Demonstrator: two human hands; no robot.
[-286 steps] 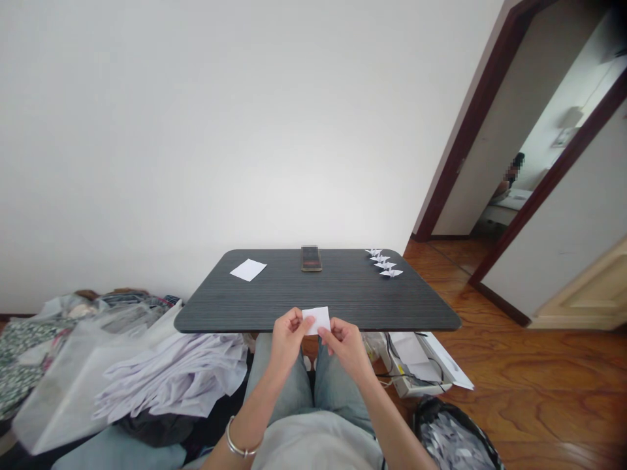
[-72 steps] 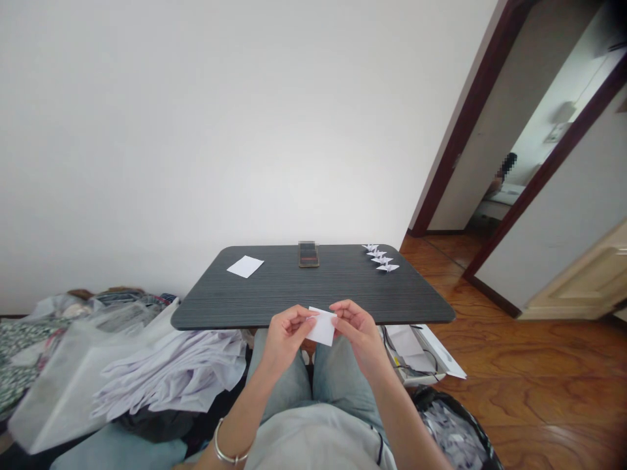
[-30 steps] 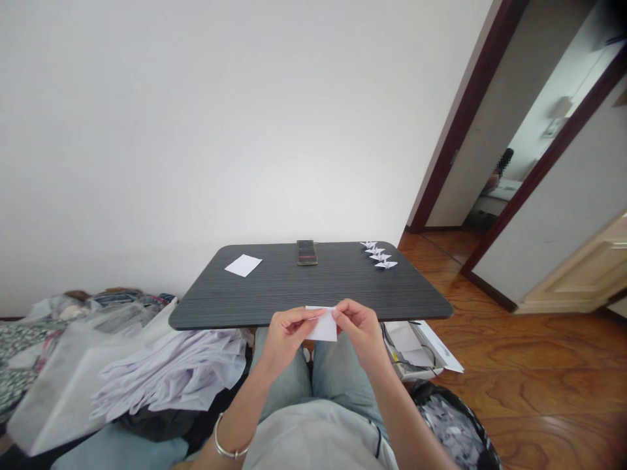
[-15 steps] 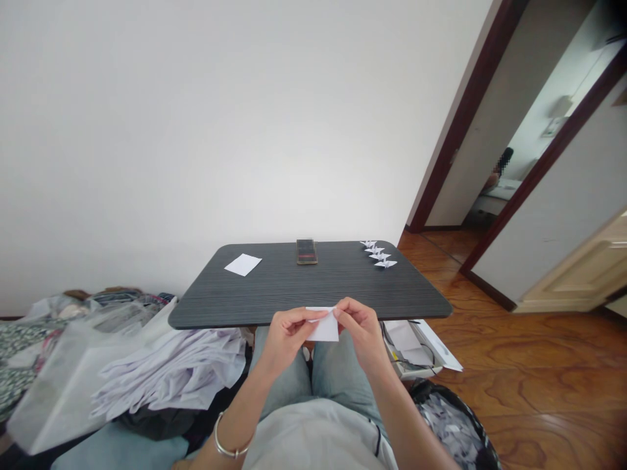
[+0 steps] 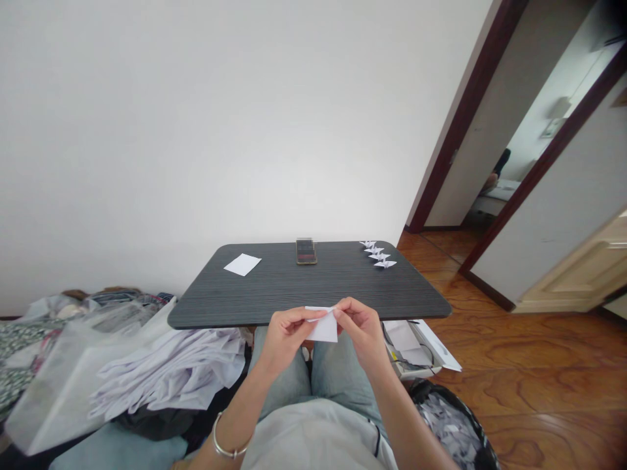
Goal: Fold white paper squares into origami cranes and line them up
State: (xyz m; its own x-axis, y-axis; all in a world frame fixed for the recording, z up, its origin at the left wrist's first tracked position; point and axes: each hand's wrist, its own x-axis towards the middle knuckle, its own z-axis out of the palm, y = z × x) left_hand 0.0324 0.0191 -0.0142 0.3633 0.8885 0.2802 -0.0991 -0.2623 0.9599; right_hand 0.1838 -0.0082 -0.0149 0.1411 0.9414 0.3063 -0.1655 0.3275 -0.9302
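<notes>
A dark wood-grain counter (image 5: 255, 294) fills the middle of the view, with a phone (image 5: 306, 251) near its far edge, a white sheet (image 5: 242, 264) left of that, and a row of paper cranes (image 5: 377, 254) toward its far right corner. At the counter's near edge, a folded paper (image 5: 324, 331) is held up. The left hand (image 5: 289, 339) and right hand (image 5: 360, 333) each pinch it, thumb and fingers pressed together – one grip on either side of its top.
</notes>
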